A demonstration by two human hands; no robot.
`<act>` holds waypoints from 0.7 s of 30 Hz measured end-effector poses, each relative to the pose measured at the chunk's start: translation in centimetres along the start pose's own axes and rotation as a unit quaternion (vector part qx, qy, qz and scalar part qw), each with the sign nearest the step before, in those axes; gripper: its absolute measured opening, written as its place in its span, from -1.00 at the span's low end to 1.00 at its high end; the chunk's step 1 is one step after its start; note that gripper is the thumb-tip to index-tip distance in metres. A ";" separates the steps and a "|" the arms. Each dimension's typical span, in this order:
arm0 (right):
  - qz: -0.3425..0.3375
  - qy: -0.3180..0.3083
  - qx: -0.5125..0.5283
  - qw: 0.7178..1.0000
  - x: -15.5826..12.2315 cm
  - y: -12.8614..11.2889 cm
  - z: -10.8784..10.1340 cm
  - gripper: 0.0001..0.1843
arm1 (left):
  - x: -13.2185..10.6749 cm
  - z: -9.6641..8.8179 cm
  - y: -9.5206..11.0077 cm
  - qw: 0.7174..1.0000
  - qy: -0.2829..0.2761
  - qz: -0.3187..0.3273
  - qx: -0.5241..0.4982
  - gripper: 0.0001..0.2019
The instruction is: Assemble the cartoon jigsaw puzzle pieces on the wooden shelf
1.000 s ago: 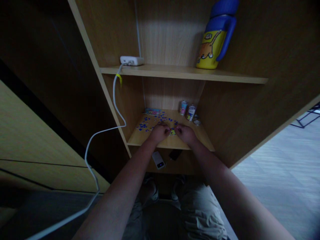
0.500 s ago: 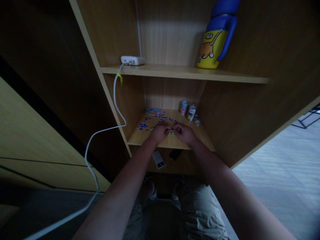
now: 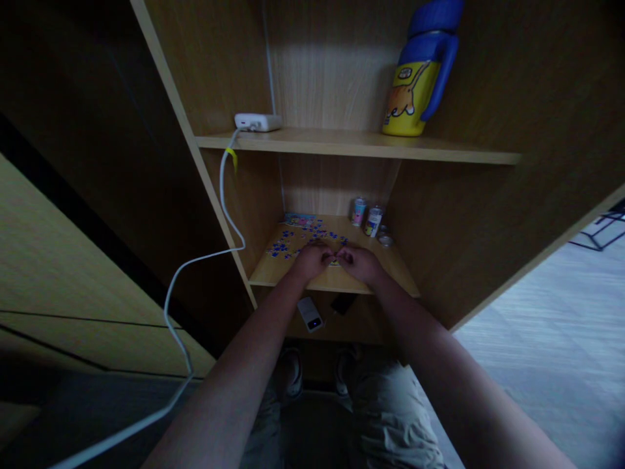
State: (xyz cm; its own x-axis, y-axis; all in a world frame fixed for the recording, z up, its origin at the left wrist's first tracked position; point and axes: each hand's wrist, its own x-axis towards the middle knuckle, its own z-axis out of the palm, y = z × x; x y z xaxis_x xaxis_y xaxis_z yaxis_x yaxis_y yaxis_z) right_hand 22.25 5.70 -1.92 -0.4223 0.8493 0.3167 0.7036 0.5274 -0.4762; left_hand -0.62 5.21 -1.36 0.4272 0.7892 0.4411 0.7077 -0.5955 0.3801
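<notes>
Both my hands rest on the lower wooden shelf [image 3: 273, 277] among scattered blue puzzle pieces [image 3: 280, 247]. My left hand [image 3: 310, 259] and my right hand [image 3: 359, 262] meet fingertip to fingertip, fingers curled and pinched over a small yellow-green joined bit of puzzle [image 3: 334, 262], which they mostly hide. A finished strip of puzzle [image 3: 299, 219] lies at the back left of the shelf.
Two small cans [image 3: 365, 216] and round lids [image 3: 385, 238] stand at the shelf's back right. On the upper shelf sit a white charger [image 3: 257, 121] with a cable [image 3: 222, 189] hanging down and a blue-yellow bottle [image 3: 418, 71]. Two small devices [image 3: 311, 313] lie below. My knees are underneath.
My two hands have drawn closer together, so that the fingertips now meet over the small puzzle bit and cover more of it. The view shifted slightly.
</notes>
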 end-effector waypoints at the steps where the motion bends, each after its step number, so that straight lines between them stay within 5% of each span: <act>1: 0.002 0.002 0.000 1.000 0.0 0.0 0.0 -0.84 | 0.0 0.0 0.0 1.000 0.000 -0.002 0.005 -0.93; 21: 0.008 0.017 -0.026 0.999 -0.1 0.0 0.1 -0.83 | 0.0 -0.3 0.5 0.999 0.006 -0.021 0.031 -0.93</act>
State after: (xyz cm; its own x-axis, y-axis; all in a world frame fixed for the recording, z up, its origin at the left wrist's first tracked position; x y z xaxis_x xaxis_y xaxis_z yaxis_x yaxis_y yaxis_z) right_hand 22.20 5.59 -2.02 -0.3908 0.8562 0.3380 0.7392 0.5107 -0.4390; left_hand -0.43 4.83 -0.97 0.3897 0.8115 0.4354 0.7583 -0.5511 0.3483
